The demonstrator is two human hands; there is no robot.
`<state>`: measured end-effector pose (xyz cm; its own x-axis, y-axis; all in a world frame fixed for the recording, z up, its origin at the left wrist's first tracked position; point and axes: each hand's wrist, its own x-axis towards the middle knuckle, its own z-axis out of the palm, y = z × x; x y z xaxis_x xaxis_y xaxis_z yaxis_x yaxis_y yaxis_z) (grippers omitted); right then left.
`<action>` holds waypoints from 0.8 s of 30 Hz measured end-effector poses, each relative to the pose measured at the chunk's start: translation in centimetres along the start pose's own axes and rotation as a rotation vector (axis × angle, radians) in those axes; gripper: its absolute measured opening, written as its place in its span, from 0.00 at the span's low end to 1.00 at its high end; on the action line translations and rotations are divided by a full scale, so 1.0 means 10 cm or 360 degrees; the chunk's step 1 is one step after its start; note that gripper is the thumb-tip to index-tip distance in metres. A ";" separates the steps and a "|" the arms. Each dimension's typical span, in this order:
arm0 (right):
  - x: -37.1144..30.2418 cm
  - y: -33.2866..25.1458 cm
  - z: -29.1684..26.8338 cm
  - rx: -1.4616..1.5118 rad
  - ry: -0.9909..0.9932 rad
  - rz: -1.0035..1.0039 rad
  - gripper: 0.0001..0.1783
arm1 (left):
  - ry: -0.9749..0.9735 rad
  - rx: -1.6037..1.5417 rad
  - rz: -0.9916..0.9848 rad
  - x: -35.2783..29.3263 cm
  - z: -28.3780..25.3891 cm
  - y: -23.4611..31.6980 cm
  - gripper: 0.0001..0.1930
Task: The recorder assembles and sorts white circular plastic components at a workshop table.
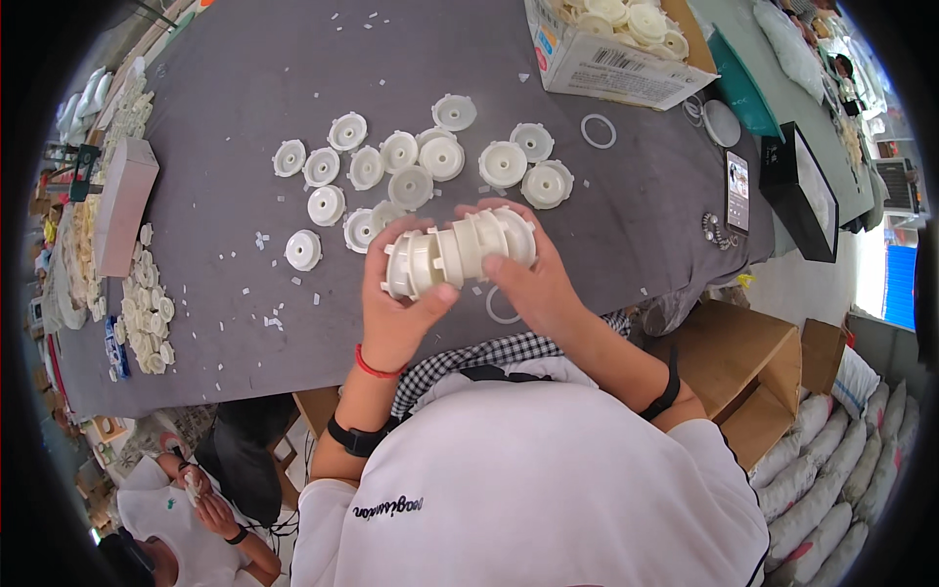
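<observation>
1. Head view: my left grip (393, 323) wraps one end of this row of white plastic wheels (460, 249), my right grip (543, 284) the other, presumably so nothing slides apart
2. It's over the tabletop (245, 73), near my body
3. Loose wheels (442, 158) lie just beyond, probably for easy reach; similar pieces fill the carton (621, 80)

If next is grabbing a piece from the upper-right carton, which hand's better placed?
Right, probably: the right hand is nearer the open carton. The left hand grips the left end of the stack of white plastic discs, farther off. Both hands hold it, so the right would need freeing first.
</observation>
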<state>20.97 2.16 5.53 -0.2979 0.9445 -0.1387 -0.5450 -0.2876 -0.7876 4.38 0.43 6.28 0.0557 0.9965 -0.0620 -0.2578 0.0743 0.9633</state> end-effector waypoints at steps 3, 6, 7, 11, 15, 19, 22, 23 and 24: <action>-0.08 -0.10 0.09 -0.0023 -0.0057 -0.0075 0.34 | -0.0068 0.0029 0.0200 -0.03 0.07 0.05 0.40; -0.14 -0.12 0.15 -0.0151 -0.0160 -0.0259 0.35 | -0.0075 -0.0015 0.0178 -0.06 0.05 0.05 0.39; -0.15 -0.12 0.15 -0.0149 -0.0159 -0.0255 0.35 | -0.0072 -0.0014 0.0174 -0.07 0.04 0.04 0.39; -0.17 -0.08 0.13 -0.0629 -0.0286 -0.0539 0.34 | -0.0050 -0.0251 0.0049 -0.09 0.07 0.03 0.38; -0.17 -0.04 0.12 -0.0697 -0.0241 -0.0592 0.34 | -0.0104 -0.0179 0.0031 -0.12 0.04 0.02 0.39; -0.18 -0.05 0.12 -0.0719 -0.0234 -0.0594 0.35 | -0.0118 -0.0159 0.0033 -0.13 0.03 0.03 0.39; -0.19 -0.08 0.08 -0.0895 -0.0312 -0.0523 0.34 | -0.0154 -0.0064 0.0037 -0.12 -0.01 0.03 0.39; -0.20 -0.09 0.07 -0.0899 -0.0318 -0.0520 0.34 | -0.0161 -0.0015 0.0003 -0.12 -0.03 0.00 0.39; -0.19 -0.09 0.07 -0.0830 -0.0279 -0.0369 0.35 | -0.0163 0.0034 -0.0030 -0.12 -0.04 -0.02 0.40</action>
<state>21.49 0.48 6.94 -0.3662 0.9202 0.1383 -0.1680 0.0808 -0.9825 4.00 -0.73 6.03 0.1588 0.9858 -0.0541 -0.2352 0.0910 0.9677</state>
